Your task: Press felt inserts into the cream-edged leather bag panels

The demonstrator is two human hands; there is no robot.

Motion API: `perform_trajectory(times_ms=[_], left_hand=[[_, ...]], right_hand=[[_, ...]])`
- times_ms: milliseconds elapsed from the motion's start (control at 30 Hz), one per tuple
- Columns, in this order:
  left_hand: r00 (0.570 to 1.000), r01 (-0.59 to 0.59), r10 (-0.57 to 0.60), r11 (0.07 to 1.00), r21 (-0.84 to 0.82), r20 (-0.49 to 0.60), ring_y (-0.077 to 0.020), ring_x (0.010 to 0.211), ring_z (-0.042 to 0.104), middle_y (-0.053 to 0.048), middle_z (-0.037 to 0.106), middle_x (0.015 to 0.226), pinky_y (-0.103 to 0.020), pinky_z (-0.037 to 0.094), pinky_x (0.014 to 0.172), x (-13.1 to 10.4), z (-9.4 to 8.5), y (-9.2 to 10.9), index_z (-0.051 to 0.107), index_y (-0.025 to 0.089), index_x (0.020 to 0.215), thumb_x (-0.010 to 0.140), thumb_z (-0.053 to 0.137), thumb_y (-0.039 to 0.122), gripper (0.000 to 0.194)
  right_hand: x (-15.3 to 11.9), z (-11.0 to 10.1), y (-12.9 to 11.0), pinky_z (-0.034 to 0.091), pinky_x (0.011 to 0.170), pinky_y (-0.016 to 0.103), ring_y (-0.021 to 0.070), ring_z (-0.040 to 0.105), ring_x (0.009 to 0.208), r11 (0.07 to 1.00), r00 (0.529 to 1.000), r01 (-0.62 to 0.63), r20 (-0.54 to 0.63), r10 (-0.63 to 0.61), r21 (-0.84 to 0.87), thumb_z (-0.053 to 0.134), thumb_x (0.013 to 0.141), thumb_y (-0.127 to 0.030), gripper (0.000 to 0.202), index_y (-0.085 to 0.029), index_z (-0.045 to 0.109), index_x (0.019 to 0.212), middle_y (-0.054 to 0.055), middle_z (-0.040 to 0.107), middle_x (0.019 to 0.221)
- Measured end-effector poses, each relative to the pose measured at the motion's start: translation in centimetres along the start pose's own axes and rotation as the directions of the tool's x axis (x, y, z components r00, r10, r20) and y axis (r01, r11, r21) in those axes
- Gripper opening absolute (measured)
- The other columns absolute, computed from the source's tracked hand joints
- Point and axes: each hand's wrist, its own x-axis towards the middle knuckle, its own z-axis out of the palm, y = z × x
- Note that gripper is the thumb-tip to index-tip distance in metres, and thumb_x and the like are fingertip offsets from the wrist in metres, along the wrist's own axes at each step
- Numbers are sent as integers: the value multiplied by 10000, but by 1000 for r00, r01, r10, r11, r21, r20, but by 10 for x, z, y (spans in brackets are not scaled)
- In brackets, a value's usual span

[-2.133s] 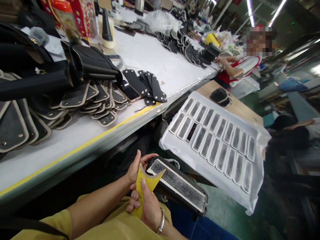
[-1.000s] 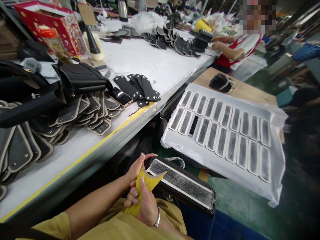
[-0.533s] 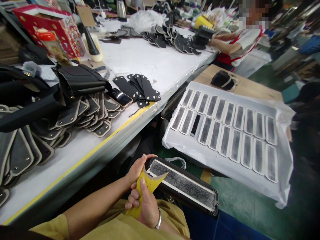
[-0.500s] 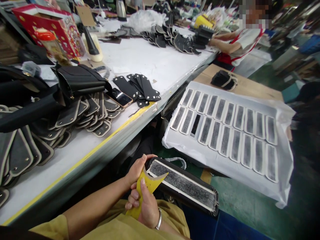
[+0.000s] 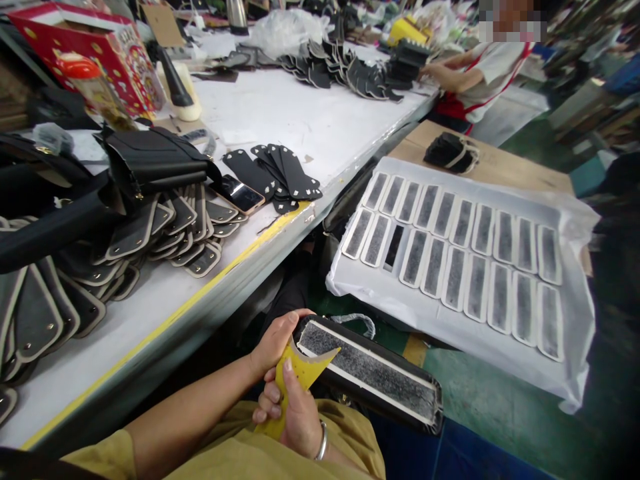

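My left hand (image 5: 278,343) is closed on the near end of a black bag (image 5: 373,390), which lies across my lap with its long narrow side up. On that side is a speckled grey strip with a white border, one long panel. My right hand (image 5: 295,410), with a metal bangle at the wrist, is wrapped round a flat yellow piece (image 5: 307,370) with a concave, pointed end. The thumb lies along its face. That notched end overlaps the strip's near end; whether it touches cannot be seen. A plastic-wrapped loop (image 5: 361,323) shows behind the bag.
At right, a white-covered board (image 5: 345,280) bears two rows of grey white-edged strips. On the worktable (image 5: 260,113) at left lie black panels (image 5: 287,173), a phone (image 5: 241,193), stacked pieces (image 5: 185,233), a red box (image 5: 135,60) and a bottle (image 5: 183,93). A co-worker (image 5: 480,80) is beyond.
The view has shifted slightly. Both hands, the yellow piece and the bag keep nearly the same arrangement, with the yellow tip a little further right.
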Motion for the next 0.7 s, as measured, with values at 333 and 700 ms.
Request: perform_trajectory(times_ms=[333, 700], left_hand=[[998, -64, 61, 990, 127, 28, -218, 1001, 580, -106, 647, 1069, -272, 413, 905, -1, -2, 1, 610, 119, 1097, 929, 335, 544, 534], [995, -73, 49, 955, 287, 88, -155, 784, 550, -43, 600, 884, -256, 432, 729, -1, 3, -3, 520, 131, 1105, 923, 350, 554, 491]], right_hand=[[-2, -3, 4, 350, 379, 201, 19, 255, 341, 999, 999, 27, -22, -26, 22, 804, 390, -682, 630, -161, 577, 662, -119, 369, 399], [-8, -7, 0, 335, 378, 195, 18, 257, 354, 996, 996, 76, -45, -73, 55, 823, 411, -640, 596, -153, 580, 655, -120, 351, 403]])
